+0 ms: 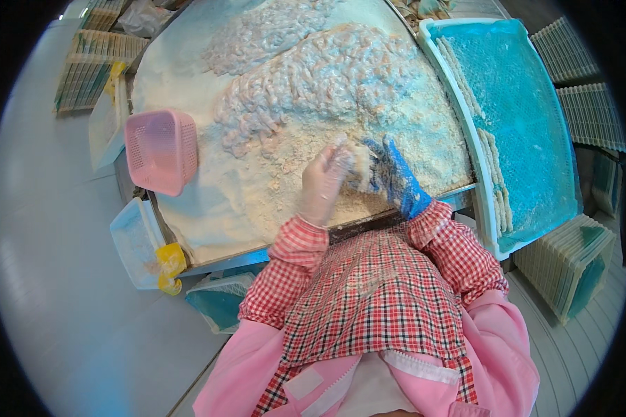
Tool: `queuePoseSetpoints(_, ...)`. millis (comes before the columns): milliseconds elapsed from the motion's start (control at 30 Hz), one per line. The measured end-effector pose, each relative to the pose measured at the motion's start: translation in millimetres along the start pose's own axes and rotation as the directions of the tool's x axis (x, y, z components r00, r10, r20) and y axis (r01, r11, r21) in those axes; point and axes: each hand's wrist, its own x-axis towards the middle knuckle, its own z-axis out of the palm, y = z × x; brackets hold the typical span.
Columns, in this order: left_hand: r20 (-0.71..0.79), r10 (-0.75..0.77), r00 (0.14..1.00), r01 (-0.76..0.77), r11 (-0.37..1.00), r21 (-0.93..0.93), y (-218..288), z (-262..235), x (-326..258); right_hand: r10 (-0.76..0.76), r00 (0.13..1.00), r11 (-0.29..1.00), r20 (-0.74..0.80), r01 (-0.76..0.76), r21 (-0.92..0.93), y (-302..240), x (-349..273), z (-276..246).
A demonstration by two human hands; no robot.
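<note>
Above the near edge of the table, my left hand in a clear glove and my right hand in a blue glove face each other. Between them is a crumb-coated piece, gripped from both sides; its exact shape is blurred. Loose pale crumbs lie under and around my hands and dust the blue glove. Just beyond the crumbs rises a heap of pale pink, wet raw pieces, with a second heap behind it.
A blue-green mesh tray with a white rim stands at the right, rows of coated strips along its left side. A pink basket sits at the table's left. Beside it are a white bin and yellow plastic. Stacked trays flank the table.
</note>
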Motion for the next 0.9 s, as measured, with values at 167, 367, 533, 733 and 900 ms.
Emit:
queuePoseSetpoints(167, 0.018, 0.298, 0.954, -0.259, 0.795, 0.549, -12.7, 15.7, -16.1, -0.081, 0.997, 0.980, -0.017, 0.083, 0.182, 16.2, 10.2, -5.5)
queuePoseSetpoints(367, 0.125, -0.128, 0.984, 0.122, 0.991, 0.053, -15.1, 13.7, -15.1, -0.103, 0.994, 0.795, 0.033, 0.062, 0.603, 18.5, 14.9, -12.3)
queuePoseSetpoints(533, 0.229, -0.265, 0.937, 0.338, 0.856, -0.392, -18.8, 7.1, -18.3, -0.059, 0.996, 0.731, 0.070, -0.005, 0.682, 15.1, 18.4, -22.6)
queuePoseSetpoints(733, 0.037, 0.089, 0.995, -0.090, 0.996, 0.020, -14.8, 21.1, -24.8, -0.149, 0.976, 0.723, 0.158, -0.002, 0.691, 13.6, 16.3, -3.8)
queuePoseSetpoints(900, 0.031, 0.263, 0.964, -0.255, 0.886, 0.387, -20.5, 32.7, -27.4, -0.271, 0.889, 0.786, 0.370, -0.017, 0.618, 41.5, 43.3, -49.4)
